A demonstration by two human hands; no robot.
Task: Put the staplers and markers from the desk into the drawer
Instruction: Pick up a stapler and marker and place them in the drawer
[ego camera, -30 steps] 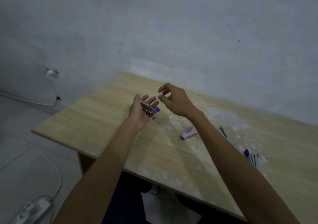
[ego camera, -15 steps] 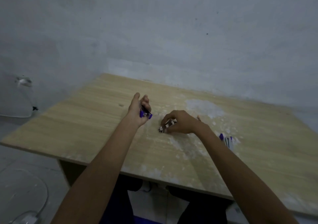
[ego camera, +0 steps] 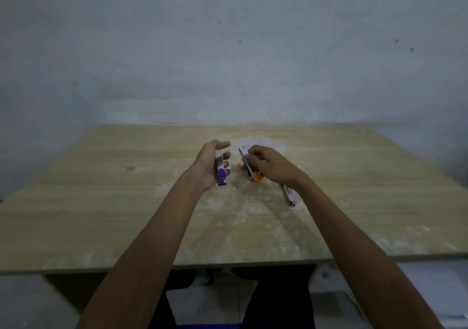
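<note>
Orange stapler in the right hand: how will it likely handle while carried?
The orange stapler looks rigid and small, so probably light. The right hand pinches it near the top; its hinged metal arm may swing open. The smooth metal could be a little slippery.

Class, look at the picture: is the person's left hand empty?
No, the left hand has its fingers curled around a purple stapler, held above the desk.

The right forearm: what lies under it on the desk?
Markers stick out from under the right forearm on the desk. Their upper parts are covered, so I cannot count them.
</note>
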